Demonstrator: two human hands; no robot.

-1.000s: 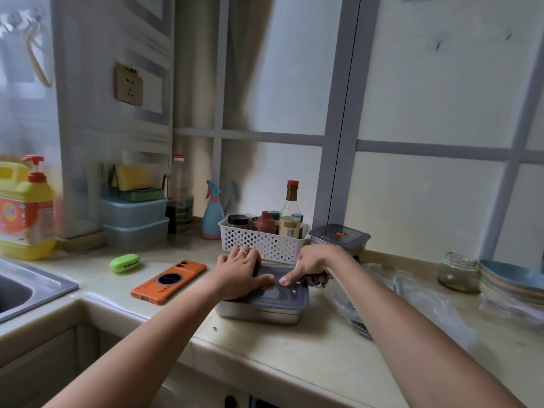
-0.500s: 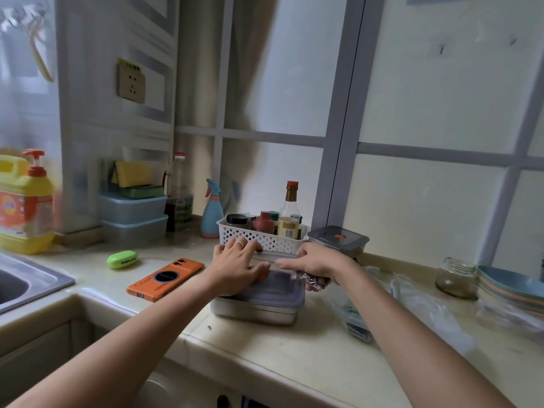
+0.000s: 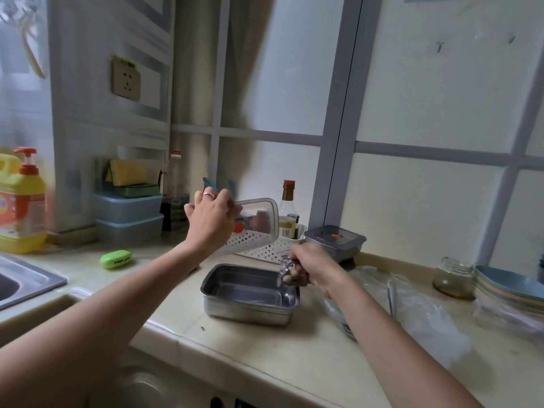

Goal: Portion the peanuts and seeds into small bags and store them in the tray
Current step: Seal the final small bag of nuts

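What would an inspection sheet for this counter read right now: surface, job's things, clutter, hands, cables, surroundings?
Surface: pale counter, a few small specks.
Job's things: steel tray open, nothing seen inside; clear lid held up behind the tray; small bag of peanuts held over the tray's right rim.
Clutter: white basket of bottles, lidded container, green case, glass jar, stacked plates, loose plastic bags.
Hands: left hand grips the clear lid; right hand grips the small bag.
Cables: nothing seen.
Surroundings: sink at left, yellow detergent bottle, wall socket, frosted panes behind.
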